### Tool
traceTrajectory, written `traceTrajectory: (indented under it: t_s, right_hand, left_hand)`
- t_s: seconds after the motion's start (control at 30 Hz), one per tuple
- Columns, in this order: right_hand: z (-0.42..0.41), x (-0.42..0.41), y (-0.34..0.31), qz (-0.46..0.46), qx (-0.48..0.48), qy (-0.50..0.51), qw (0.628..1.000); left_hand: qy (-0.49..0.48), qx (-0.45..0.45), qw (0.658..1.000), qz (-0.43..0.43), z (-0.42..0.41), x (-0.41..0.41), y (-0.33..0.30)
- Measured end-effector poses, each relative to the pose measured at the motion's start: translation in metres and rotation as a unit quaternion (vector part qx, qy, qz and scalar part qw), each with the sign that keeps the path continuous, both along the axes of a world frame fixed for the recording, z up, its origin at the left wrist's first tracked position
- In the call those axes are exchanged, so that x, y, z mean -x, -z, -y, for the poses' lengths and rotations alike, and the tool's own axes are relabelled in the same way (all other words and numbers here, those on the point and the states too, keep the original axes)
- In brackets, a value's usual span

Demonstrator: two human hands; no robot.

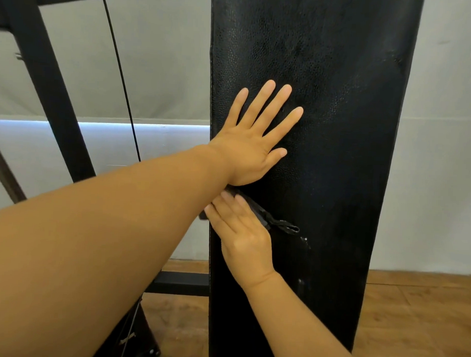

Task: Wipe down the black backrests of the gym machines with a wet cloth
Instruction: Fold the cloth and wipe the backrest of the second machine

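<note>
Right hand [243, 232] presses dark cloth [257, 211] on pebbled backrest [337, 128].

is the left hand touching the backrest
Touching. The head view shows the left hand flat on the black backrest, fingers spread, no gap visible under the palm.

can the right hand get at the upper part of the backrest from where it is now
Probably not straight up: the left hand lies flat on the backrest directly above the right hand and its cloth.
</note>
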State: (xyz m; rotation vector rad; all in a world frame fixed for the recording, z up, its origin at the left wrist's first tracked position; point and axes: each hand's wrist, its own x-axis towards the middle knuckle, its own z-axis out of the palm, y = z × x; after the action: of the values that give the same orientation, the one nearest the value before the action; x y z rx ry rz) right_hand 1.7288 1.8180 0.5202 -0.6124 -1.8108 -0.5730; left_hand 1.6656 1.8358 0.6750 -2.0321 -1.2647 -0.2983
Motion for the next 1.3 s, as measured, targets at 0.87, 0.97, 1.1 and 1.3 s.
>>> traceTrajectory:
  t_s: [0.87,0.97,1.1,1.3]
  right_hand:
    - [0.007,-0.037,0.028,0.159,-0.018,-0.018,0.987]
    - [-0.004,-0.045,0.008,0.162,-0.051,-0.007,0.985]
    - [-0.009,-0.045,-0.006,0.121,-0.047,0.015,0.991]
    - [0.003,-0.045,0.017,0.074,-0.009,-0.014,0.997]
  left_hand:
    - [-0.012,0.007,1.000,-0.013,0.004,0.001,0.009]
    - [-0.017,-0.008,1.000,-0.016,0.004,0.001,0.014]
    - [-0.020,-0.020,0.999,-0.015,0.002,0.001,0.013]
    - [0.013,0.028,0.999,-0.033,0.021,-0.006,0.064]
